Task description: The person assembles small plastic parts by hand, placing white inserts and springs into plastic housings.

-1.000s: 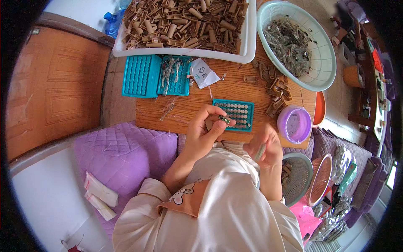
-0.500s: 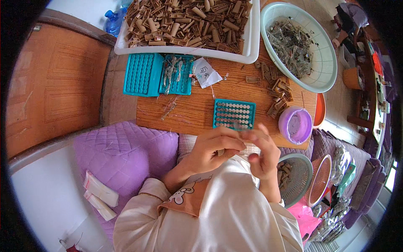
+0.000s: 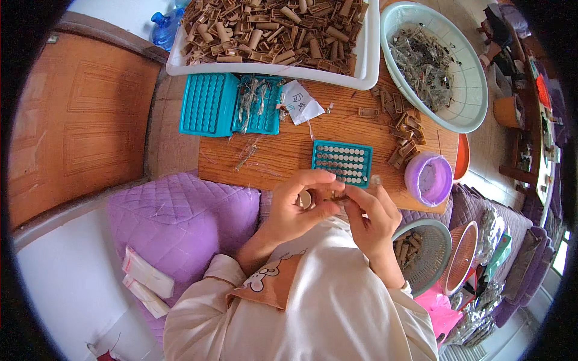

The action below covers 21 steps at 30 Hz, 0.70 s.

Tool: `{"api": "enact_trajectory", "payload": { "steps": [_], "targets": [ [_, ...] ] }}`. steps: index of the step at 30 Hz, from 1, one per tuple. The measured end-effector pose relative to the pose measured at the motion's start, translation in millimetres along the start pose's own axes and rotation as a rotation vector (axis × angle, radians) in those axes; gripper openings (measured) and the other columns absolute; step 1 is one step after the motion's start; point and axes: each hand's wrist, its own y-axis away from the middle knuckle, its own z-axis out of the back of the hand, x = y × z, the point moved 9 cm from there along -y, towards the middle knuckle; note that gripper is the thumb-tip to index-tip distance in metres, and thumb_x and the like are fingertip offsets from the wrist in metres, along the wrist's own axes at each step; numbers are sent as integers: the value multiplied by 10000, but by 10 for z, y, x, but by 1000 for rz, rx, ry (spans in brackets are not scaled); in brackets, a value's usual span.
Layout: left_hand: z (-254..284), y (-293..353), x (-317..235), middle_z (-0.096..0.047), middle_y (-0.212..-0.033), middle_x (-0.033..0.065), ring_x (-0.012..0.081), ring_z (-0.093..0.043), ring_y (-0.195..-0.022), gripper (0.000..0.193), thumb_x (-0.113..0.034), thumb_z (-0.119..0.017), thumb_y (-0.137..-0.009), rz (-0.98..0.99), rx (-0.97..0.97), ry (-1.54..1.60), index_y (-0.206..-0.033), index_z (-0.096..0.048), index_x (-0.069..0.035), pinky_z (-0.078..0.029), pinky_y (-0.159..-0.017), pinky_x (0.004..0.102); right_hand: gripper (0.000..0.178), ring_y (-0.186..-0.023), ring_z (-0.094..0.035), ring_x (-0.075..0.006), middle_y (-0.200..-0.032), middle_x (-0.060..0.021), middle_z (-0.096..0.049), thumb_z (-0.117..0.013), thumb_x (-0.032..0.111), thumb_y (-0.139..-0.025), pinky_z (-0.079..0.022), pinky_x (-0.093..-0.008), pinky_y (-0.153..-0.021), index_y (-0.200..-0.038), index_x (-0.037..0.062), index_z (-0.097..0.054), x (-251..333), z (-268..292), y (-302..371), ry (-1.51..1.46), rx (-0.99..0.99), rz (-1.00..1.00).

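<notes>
My left hand (image 3: 292,210) is closed, its thumb and forefinger meeting at a small piece too blurred to name. A pale, rounded shape shows inside the curl of its fingers. Pressed close on the other side is my right hand (image 3: 374,218), also closed, with fingertips pinched at the same spot. Something small and clear sticks up by its forefinger. Just beyond both hands, a teal tray (image 3: 314,157) holds rows of silvery round button cells. Several brown plastic casings (image 3: 404,150) lie to its right on the wooden table (image 3: 271,156).
A white bin (image 3: 361,79) heaped with brown casings stands at the back. Left of centre are stacked teal trays (image 3: 205,105) and a paper note (image 3: 303,103). At right are a pale green basket (image 3: 475,111) of clear-wrapped parts, a purple bowl (image 3: 444,180) and a grey basket (image 3: 444,253).
My right hand has turned inward, and its spread fingers have closed in against my left. The whole view has shifted slightly, moving the table things a little to the right.
</notes>
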Motion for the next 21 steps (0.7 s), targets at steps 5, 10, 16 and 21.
{"api": "enact_trajectory", "payload": {
  "steps": [5,10,16,21],
  "targets": [
    [106,-35,-3,-603,-892,134,143,-578,-822,399,-1,-658,-666,-32,-51,-248,-1005,-447,-8,-464,-643,228,286,-525,-482,-178,-615,-48,-514,-649,2,-598,-392,-275,-474,-874,50,-594,-19,-96,-44,9,60,-48],
    [186,-29,132,-609,-883,93,92,-570,-729,324,-31,-628,-709,29,-68,-90,-996,-479,-17,-441,-574,203,248,-504,-476,-172,-596,-48,-502,-651,7,-614,-387,-269,-449,-851,49,-589,-102,-197,-23,-99,105,-105],
    [222,-60,194,-574,-955,98,72,-526,-671,398,-52,-622,-718,58,-37,34,-1067,-434,-20,-419,-570,185,239,-518,-510,-155,-655,-69,-548,-647,-28,-613,-408,-236,-446,-835,31,-580,-130,-192,-38,-93,26,-161],
    [262,-5,513,-478,-1113,141,76,-476,-699,432,-96,-552,-784,400,-133,802,-1163,-357,-24,-414,-625,183,208,-629,-514,-80,-732,-44,-548,-581,-94,-665,-408,-186,-531,-851,-6,-552,-243,-247,-32,-176,-12,-328]
  ]
}}
